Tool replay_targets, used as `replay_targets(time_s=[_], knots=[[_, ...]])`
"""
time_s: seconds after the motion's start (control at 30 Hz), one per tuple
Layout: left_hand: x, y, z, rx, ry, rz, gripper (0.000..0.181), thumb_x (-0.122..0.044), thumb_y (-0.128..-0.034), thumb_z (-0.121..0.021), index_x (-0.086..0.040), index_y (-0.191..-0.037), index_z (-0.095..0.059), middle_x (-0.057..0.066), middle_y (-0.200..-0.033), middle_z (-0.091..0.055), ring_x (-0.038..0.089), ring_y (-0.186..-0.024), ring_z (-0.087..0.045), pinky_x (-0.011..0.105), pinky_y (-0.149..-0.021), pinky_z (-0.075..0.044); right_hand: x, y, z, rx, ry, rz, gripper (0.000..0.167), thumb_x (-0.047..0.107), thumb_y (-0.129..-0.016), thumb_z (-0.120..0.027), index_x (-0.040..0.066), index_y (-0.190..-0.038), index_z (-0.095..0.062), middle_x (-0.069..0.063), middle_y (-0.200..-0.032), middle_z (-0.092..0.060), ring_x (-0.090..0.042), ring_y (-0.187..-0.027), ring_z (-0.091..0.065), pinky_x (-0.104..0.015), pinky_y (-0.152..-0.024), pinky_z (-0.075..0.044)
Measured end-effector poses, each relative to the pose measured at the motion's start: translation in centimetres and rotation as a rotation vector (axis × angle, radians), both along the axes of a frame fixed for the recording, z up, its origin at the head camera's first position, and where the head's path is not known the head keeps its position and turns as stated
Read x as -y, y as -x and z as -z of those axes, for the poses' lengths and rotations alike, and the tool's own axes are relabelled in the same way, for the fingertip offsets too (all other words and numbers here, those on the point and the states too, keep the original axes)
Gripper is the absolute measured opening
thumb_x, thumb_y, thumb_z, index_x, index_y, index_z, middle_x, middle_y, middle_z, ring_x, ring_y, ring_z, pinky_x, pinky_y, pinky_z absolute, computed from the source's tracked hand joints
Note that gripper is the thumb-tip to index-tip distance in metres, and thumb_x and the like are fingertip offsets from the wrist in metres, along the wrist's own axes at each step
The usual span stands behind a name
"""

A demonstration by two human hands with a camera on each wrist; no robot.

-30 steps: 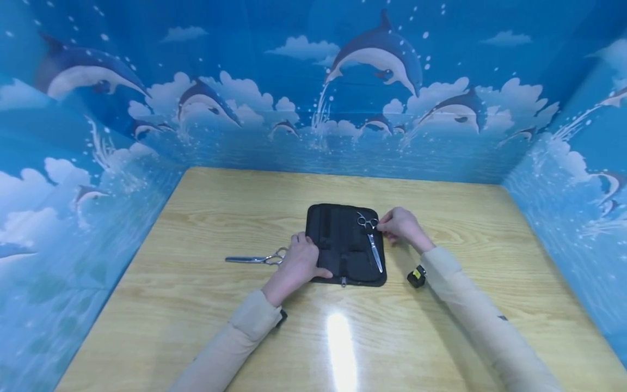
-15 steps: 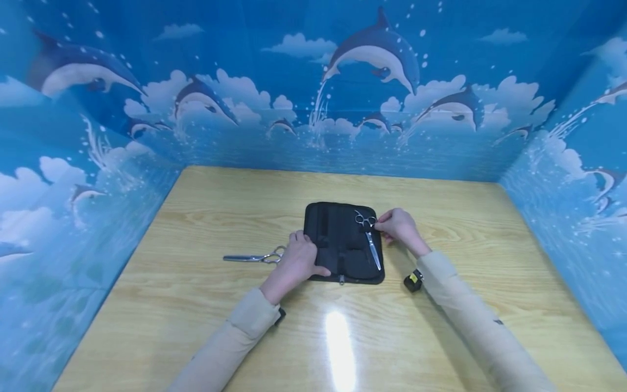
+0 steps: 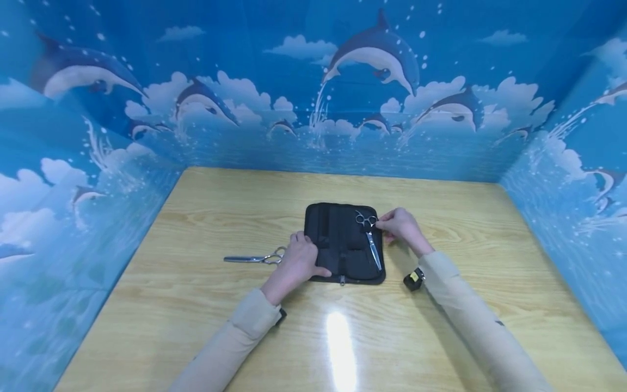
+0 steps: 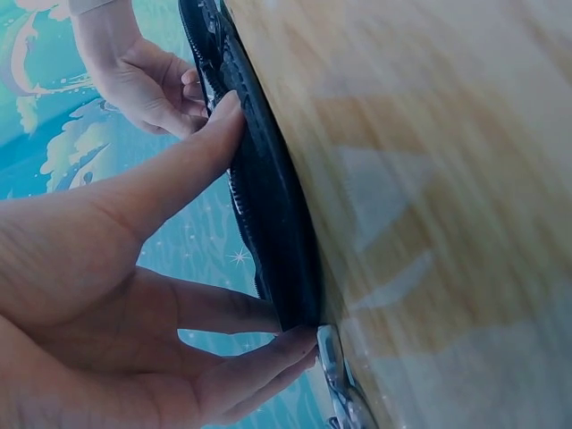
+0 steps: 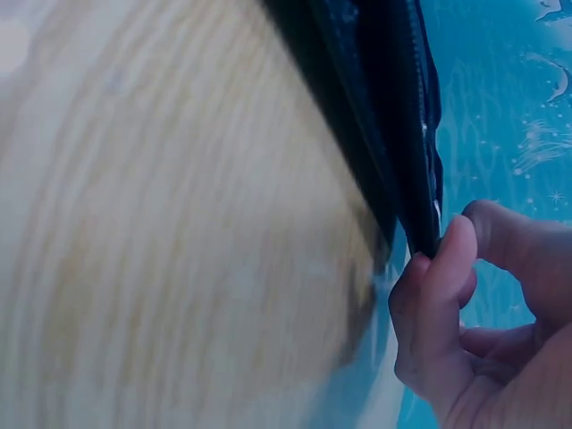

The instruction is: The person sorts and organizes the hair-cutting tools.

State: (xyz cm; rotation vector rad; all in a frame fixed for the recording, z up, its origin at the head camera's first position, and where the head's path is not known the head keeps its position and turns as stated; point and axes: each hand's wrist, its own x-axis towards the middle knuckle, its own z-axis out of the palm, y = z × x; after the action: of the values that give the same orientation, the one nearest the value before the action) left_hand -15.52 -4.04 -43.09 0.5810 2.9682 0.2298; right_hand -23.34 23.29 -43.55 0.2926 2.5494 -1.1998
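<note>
Backdrop (image 3: 313, 32): blue, printed with dolphins and clouds, on three sides of the bench. Bench (image 3: 490, 239): pale wood grain, a bright reflection near its front. Sleeves: left (image 3: 250, 321) and right (image 3: 458, 288), both beige, reaching in from the front. Case (image 3: 349, 234): black, flat and unfolded near the middle of the bench, between the two hands. Left hand (image 3: 300, 259): at the near left corner of the case, fingers and thumb spread, the thumb along the near edge, the fingers at the left edge. Right hand (image 3: 403, 224): thumb and forefinger pinching the right edge of the case, just beside a scissor ring. Loose scissors (image 3: 251, 259): on the bench left of the case, blades pointing left, handles partly hidden by the left hand. Cased scissors (image 3: 374, 249): on the right half of the case, rings away from the person, blades towards the near edge. Block (image 3: 413, 280): black and yellow, at the right cuff. Zip pull (image 3: 342, 280): at the near edge of the case.
</note>
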Motion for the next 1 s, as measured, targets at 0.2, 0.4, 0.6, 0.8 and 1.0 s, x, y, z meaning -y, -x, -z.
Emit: replay_targets(time_s=[0.2, 0.4, 0.6, 0.8, 1.0], knots=[[0.0, 0.0, 0.0, 0.011, -0.007, -0.007, 0.088, -0.058, -0.0722, -0.084, 0.019, -0.112, -0.066, 0.029, -0.118, -0.059, 0.04, -0.114, -0.053, 0.044, -0.097, -0.052, 0.2, 0.1, 0.7, -0.02, 0.025, 0.017, 0.037, 0.013, -0.095, -0.067, -0.012, -0.121, -0.06, -0.008, -0.085, -0.059, -0.008, -0.052, -0.061, -0.027, -0.057, -0.06], [0.0, 0.1, 0.2, 0.009, 0.001, -0.006, 0.089, -0.059, -0.073, -0.084, 0.018, -0.113, -0.066, 0.03, -0.119, -0.059, 0.041, -0.116, -0.053, 0.045, -0.095, -0.054, 0.3, 0.5, 1.4, -0.034, 0.033, -0.026, 0.031, 0.016, -0.098, -0.058, -0.01, -0.114, -0.059, -0.002, -0.072, -0.053, -0.008, -0.049, -0.057, -0.025, -0.052, -0.057], [0.0, 0.1, 0.0, 0.029, 0.019, -0.022, 0.095, -0.059, -0.0743, -0.083, 0.021, -0.122, -0.06, 0.032, -0.125, -0.056, 0.042, -0.119, -0.052, 0.046, -0.099, -0.052, 0.0, 0.7, 1.5, 0.007, 0.145, -0.06, 0.019, 0.011, -0.1, -0.047, -0.004, -0.096, -0.058, 0.002, -0.062, -0.048, -0.006, -0.051, -0.049, -0.02, -0.048, -0.049], [-0.1, 0.0, -0.1, 0.002, 0.039, -0.002, 0.089, -0.06, -0.0741, -0.082, 0.018, -0.115, -0.066, 0.029, -0.12, -0.06, 0.041, -0.117, -0.053, 0.045, -0.099, -0.052, -0.2, 0.7, 1.4, 0.014, 0.193, -0.079, 0.021, 0.012, -0.102, -0.048, -0.005, -0.096, -0.058, 0.001, -0.065, -0.051, -0.005, -0.052, -0.049, -0.019, -0.048, -0.049], [-0.1, 0.0, 0.1, -0.019, 0.045, 0.007, 0.09, -0.06, -0.0736, -0.082, 0.018, -0.114, -0.066, 0.028, -0.117, -0.061, 0.039, -0.115, -0.054, 0.044, -0.097, -0.052, -0.2, 0.7, 1.4, -0.016, 0.082, -0.121, 0.021, 0.012, -0.099, -0.054, -0.002, -0.087, -0.064, 0.003, -0.053, -0.046, -0.006, -0.046, -0.044, -0.02, -0.046, -0.043]])
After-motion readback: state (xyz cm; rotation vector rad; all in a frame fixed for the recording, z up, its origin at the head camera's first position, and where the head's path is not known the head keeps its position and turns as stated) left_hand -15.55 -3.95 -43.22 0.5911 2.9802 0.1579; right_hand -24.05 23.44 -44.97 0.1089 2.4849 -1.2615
